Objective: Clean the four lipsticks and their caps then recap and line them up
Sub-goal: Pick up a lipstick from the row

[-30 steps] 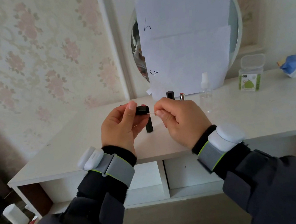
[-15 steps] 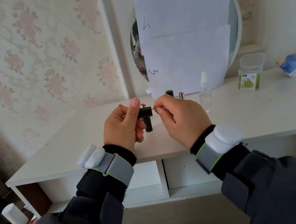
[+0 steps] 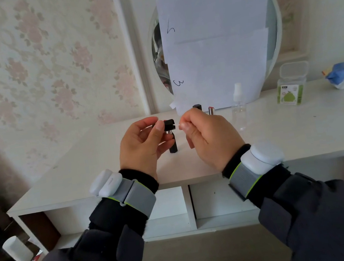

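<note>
1. Black plastic, square in section, is what the small lipstick cap (image 3: 169,124) is made of; it is pinched on its side between the thumb and fingers of the left hand (image 3: 143,142), its open end turned toward the right hand (image 3: 209,134).
2. A thin white cotton swab (image 3: 180,126) is pinched in the curled fingers of the right hand, its tip just short of the cap's mouth.
3. Directly below the cap, an uncapped black lipstick tube (image 3: 173,145) is seen standing upright on the white table top (image 3: 301,128); behind the cap, by the paper-covered round mirror (image 3: 272,31), a black-topped lipstick (image 3: 197,107) and a silver-and-red lipstick (image 3: 211,110) are seen upright. A fourth is not made out.
4. A slip is judged likely if the cap is gripped too lightly while the swab is pushed in: the cap could be dropped onto the standing tube, which could be toppled.
5. The swab stem could be bent, or lint left inside, if it is forced at an angle.
6. The clear spray bottle (image 3: 239,108), to the right of the cap, could be knocked if the right elbow is swung outward.
</note>
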The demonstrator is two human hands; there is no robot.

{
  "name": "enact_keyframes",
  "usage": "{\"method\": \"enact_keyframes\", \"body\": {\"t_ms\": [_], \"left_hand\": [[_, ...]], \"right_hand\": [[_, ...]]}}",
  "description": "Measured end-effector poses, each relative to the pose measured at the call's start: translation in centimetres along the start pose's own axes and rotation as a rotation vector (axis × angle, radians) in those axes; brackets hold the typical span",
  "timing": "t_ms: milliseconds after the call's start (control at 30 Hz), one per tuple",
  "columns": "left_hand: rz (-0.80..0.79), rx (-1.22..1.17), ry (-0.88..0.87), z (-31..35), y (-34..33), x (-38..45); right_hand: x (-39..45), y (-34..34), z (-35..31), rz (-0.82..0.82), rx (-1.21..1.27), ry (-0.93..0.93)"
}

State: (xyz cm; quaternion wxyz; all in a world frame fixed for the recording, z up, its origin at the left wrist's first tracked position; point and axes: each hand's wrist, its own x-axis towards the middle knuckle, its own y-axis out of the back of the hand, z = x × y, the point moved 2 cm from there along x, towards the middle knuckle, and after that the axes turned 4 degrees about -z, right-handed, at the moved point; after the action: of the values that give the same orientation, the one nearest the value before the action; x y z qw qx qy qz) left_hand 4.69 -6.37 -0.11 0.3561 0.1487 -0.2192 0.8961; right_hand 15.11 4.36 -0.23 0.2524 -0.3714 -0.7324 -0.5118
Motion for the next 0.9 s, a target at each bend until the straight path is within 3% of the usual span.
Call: {"method": "enact_keyframes", "body": {"t_ms": [233, 533, 900], "left_hand": [[0.02, -0.009, -0.014, -0.1, 0.3, 0.2], [0.137, -0.071, -0.058, -0.1, 0.6, 0.2], [0.335, 0.184, -0.149, 0.1, 1.9, 0.4]], "right_hand": [[0.2, 0.1, 0.5, 0.097, -0.053, -0.077], [-0.2, 0.2, 0.1, 0.02, 0.02, -0.005], [-0.3, 0.6, -0.3, 0.057, -0.043, -0.024]]}}
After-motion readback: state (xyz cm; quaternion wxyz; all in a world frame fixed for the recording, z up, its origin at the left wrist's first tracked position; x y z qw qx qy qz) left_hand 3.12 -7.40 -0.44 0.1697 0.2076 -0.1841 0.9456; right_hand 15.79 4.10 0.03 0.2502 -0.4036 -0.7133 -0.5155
